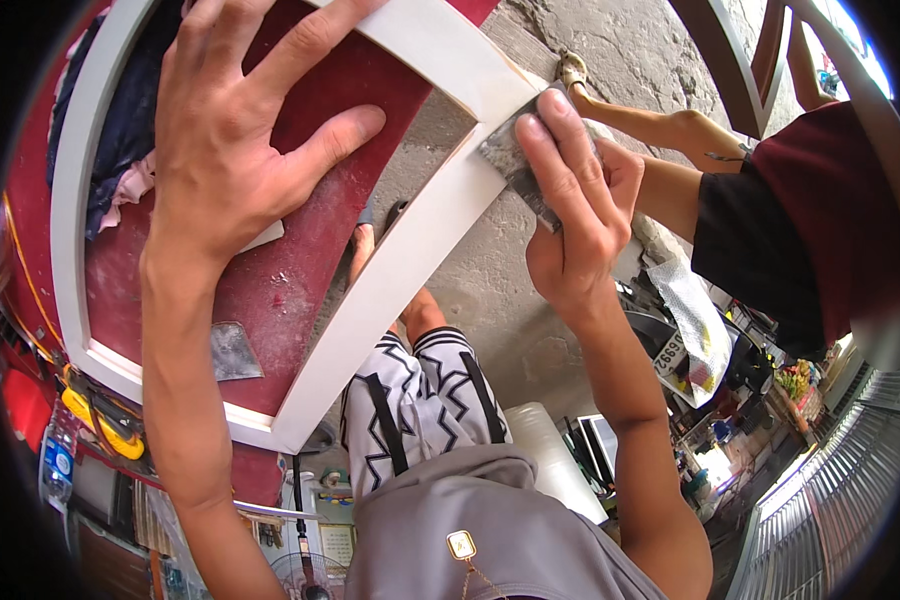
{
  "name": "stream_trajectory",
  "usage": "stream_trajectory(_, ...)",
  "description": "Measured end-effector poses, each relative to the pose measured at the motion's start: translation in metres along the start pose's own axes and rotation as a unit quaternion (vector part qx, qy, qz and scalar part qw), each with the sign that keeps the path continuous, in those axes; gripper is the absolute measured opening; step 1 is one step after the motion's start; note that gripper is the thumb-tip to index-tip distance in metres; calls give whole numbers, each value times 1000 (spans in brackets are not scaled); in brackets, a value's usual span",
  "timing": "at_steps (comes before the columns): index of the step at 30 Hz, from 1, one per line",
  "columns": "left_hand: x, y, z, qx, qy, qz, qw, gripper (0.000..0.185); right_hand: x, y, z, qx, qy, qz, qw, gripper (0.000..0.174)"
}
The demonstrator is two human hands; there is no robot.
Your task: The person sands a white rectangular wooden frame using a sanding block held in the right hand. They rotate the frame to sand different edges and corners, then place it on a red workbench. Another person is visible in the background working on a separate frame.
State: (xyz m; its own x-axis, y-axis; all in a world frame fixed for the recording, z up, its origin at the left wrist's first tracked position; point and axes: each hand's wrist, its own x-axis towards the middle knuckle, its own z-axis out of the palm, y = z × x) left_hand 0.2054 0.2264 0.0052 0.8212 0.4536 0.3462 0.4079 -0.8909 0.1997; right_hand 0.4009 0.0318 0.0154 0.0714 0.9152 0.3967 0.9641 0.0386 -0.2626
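A white-painted frame with a curved side lies over a dusty dark red work surface. My left hand is spread above its upper part, fingers apart; whether the fingertips touch the frame's edge I cannot tell. In my right hand is a worn grey piece of sandpaper, pressed by the fingers against the frame's corner at the right. Another grey sandpaper piece lies flat on the red surface beside my left forearm. A pale flat piece shows partly under my left wrist.
A person in dark clothes is close at the right, by brown frame parts. A yellow-handled tool and a plastic bottle are at the lower left. Dark cloth lies at the upper left. Rough concrete floor shows below.
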Motion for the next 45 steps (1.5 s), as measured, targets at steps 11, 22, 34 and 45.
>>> stream_trajectory(11,-7,-6,3,0,-7,2,1000,74,-2,-25,-8,40,-66,-11,997,38)
stream_trajectory(22,4,0,-17,-80,-31,-9,996,73,4,-2,-4,21,-46,-9,999,41)
stream_trajectory(34,4,-1,-16,-71,-30,-2,997,73,4,0,-4,13,-42,-24,999,40)
stream_trajectory(45,-1,-3,-17,-56,-40,-2,998,73,-17,-31,5,57,-15,-52,997,41)
